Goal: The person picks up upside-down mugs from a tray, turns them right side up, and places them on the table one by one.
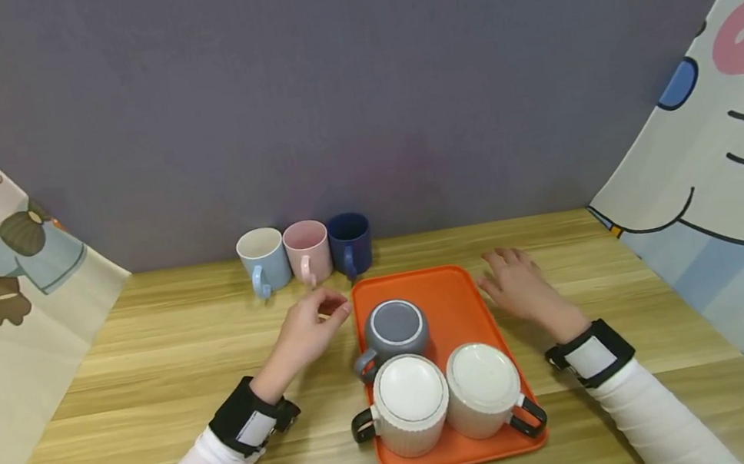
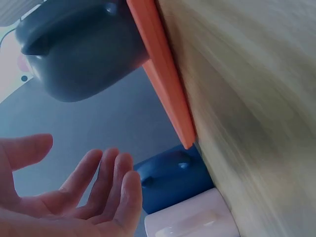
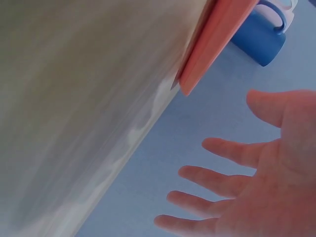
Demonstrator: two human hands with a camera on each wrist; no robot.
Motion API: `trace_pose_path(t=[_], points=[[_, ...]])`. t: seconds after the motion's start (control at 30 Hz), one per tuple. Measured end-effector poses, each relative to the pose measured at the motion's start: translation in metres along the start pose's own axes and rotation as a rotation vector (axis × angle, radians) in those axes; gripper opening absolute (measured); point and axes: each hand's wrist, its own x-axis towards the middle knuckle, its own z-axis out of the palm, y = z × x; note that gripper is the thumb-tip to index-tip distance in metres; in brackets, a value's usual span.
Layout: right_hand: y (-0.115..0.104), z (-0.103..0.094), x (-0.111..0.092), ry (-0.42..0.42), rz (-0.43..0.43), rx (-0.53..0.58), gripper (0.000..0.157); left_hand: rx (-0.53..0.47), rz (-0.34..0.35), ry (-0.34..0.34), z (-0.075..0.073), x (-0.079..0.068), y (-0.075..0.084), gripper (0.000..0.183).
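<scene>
An orange tray (image 1: 451, 307) lies on the table with three upside-down mugs on it. The grey mug (image 1: 396, 326) sits toward the left; two white ribbed mugs with black handles, a left one (image 1: 412, 405) and a right one (image 1: 482, 389), stand side by side at the near end. My left hand (image 1: 310, 325) hovers beside the tray's far left edge, fingers loosely bent and holding nothing; its wrist view shows the grey mug (image 2: 84, 49) close by. Off the tray's right edge is my right hand (image 1: 521, 287), fingers spread and palm bare.
Along the back wall stand a light blue mug (image 1: 264, 261), a pink mug (image 1: 308, 254) and a navy mug (image 1: 350, 246), all upright with handles toward me. The grey wall (image 1: 355, 95) rises behind the wooden table (image 1: 172, 365). Cartoon-print sheets flank both sides.
</scene>
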Motion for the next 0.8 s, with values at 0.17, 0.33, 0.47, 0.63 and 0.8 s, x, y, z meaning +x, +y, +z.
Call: trace_pose_path(t=[0.17,0.33,0.47,0.63,0.8], points=[[-0.007,0.001,0.003,-0.011,-0.006,-0.002,0.052,0.038,0.023,-0.069,-0.002,-0.002,0.004,0.016],[-0.014,0.002,0.007,-0.034,-0.005,0.007,0.054,0.055,0.046,-0.156,-0.006,-0.005,0.011,0.016],[-0.019,0.003,0.009,-0.04,-0.011,-0.003,0.055,0.062,0.06,-0.22,-0.006,-0.008,0.016,0.018],[-0.024,0.005,0.011,-0.041,-0.02,-0.007,0.056,0.062,0.046,-0.275,-0.005,-0.012,0.02,0.022],[-0.029,0.007,0.012,-0.046,-0.017,-0.005,0.056,0.063,0.016,-0.314,-0.004,-0.013,0.02,0.025]])
